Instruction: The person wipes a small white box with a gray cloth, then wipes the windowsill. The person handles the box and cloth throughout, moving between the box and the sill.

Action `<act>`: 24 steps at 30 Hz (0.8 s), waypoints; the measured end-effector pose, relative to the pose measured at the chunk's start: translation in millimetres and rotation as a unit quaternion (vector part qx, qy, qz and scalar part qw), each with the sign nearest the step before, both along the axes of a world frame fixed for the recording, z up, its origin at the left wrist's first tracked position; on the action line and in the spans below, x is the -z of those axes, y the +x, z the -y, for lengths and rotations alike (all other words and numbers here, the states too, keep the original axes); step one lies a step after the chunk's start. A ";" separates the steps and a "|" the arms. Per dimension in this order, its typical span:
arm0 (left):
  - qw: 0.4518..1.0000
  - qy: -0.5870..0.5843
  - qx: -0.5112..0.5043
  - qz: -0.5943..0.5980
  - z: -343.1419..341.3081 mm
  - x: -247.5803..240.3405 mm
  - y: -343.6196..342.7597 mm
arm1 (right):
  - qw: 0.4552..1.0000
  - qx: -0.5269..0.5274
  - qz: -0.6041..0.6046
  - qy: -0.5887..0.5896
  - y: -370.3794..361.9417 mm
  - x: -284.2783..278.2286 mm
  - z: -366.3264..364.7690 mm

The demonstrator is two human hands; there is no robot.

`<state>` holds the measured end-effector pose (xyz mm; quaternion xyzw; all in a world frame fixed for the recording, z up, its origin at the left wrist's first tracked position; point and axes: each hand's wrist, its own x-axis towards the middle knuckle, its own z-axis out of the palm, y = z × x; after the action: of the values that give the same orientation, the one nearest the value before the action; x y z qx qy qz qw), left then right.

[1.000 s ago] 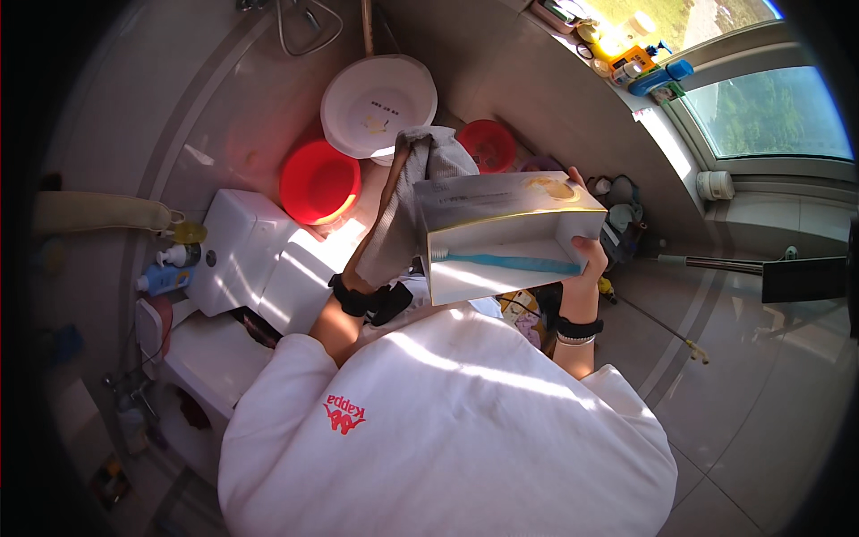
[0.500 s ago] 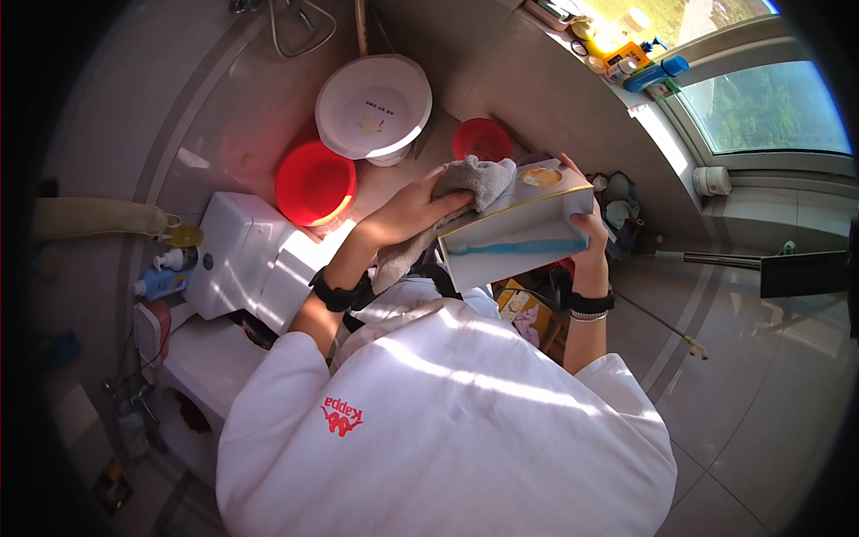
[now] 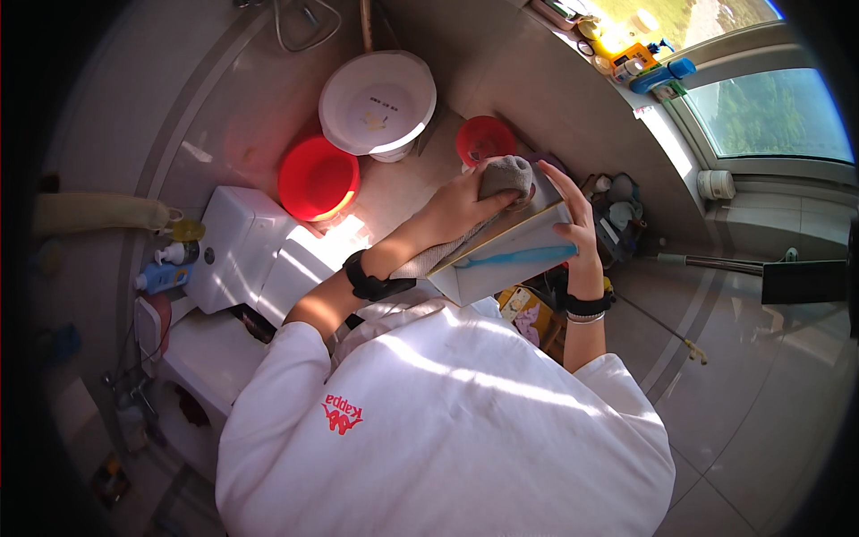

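Observation:
A white box with a blue stripe [image 3: 501,261] is held up in front of my chest. My right hand [image 3: 573,210] grips its far right edge, fingers spread over the top corner. A grey cloth [image 3: 503,177] lies on the box's top face, and my left hand [image 3: 461,204] presses it there; a strip of the cloth trails back along my left forearm. Both wrists carry black bands. My white long-sleeved top [image 3: 447,421] fills the lower part of the view.
Beneath me are a white toilet cistern [image 3: 237,246] and seat. Past them on the floor stand a red basin [image 3: 318,177], a white basin [image 3: 376,103] and a small red bucket [image 3: 483,139]. Bottles sit at the left [image 3: 165,273]. A window ledge with small items [image 3: 635,58] runs at the upper right.
The box has tilted from upright to flatter. My left hand with the grey cloth has moved from the box's left side up across its top face toward the far right corner.

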<state>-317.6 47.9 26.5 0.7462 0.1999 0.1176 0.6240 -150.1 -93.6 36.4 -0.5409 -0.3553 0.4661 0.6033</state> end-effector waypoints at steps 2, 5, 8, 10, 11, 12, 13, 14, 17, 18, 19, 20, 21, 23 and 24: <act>0.999 -0.021 -0.007 -0.046 -4.2 4.4 4.6 | 1.000 -0.003 -0.003 0.001 -0.9 -1.6 -0.4; 0.998 -0.020 -0.024 -0.048 -10.6 12.7 10.5 | 0.999 0.016 0.018 0.021 -5.8 -4.7 1.8; 0.998 -0.053 -0.026 -0.033 -17.3 31.7 16.0 | 0.999 0.020 0.039 0.023 -9.4 -7.3 3.1; 0.995 -0.098 -0.005 0.019 -20.3 49.8 20.0 | 0.999 0.015 0.038 0.011 -10.7 -8.2 2.8; 0.990 -0.135 0.010 0.046 -22.2 58.6 22.7 | 0.999 0.012 0.038 0.006 -11.1 -9.0 2.4; 0.982 -0.174 0.024 0.065 -24.2 66.2 25.2 | 0.999 0.013 0.036 0.005 -11.5 -10.2 2.4; 0.980 -0.179 0.031 0.078 -26.9 71.5 26.3 | 0.999 0.014 0.034 0.004 -12.2 -12.0 2.7; 0.978 -0.197 0.030 0.060 -30.2 74.3 25.1 | 0.999 0.015 0.033 0.002 -12.5 -14.4 3.2; 0.949 -0.304 -0.028 -0.078 -41.0 64.5 9.1 | 0.990 0.060 -0.119 0.050 -9.1 -27.1 6.5; 0.944 -0.313 -0.107 0.006 -39.3 56.4 0.5 | 0.972 0.092 -0.207 0.060 -8.8 -31.5 9.0; 0.904 -0.378 -0.185 0.079 -37.2 46.6 -9.2 | 0.964 0.099 -0.239 0.065 -6.6 -36.5 11.2; 0.879 -0.403 -0.227 0.119 -39.5 35.9 -19.0 | 0.953 0.103 -0.277 0.075 -4.6 -40.4 13.7; 0.864 -0.420 -0.240 0.143 -41.5 25.7 -27.2 | 0.965 0.097 -0.231 0.082 -2.0 -42.9 14.8; 0.848 -0.440 -0.238 0.175 -48.0 7.3 -43.0 | 0.986 0.089 -0.129 0.053 1.8 -43.9 16.7; 0.846 -0.448 -0.225 0.181 -52.4 -0.2 -48.5 | 0.993 0.083 -0.078 0.038 3.5 -42.6 16.9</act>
<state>-366.1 100.3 26.6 0.2861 0.2767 0.2852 0.8719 -146.6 -110.5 79.0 -0.5075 -0.2785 0.4414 0.6856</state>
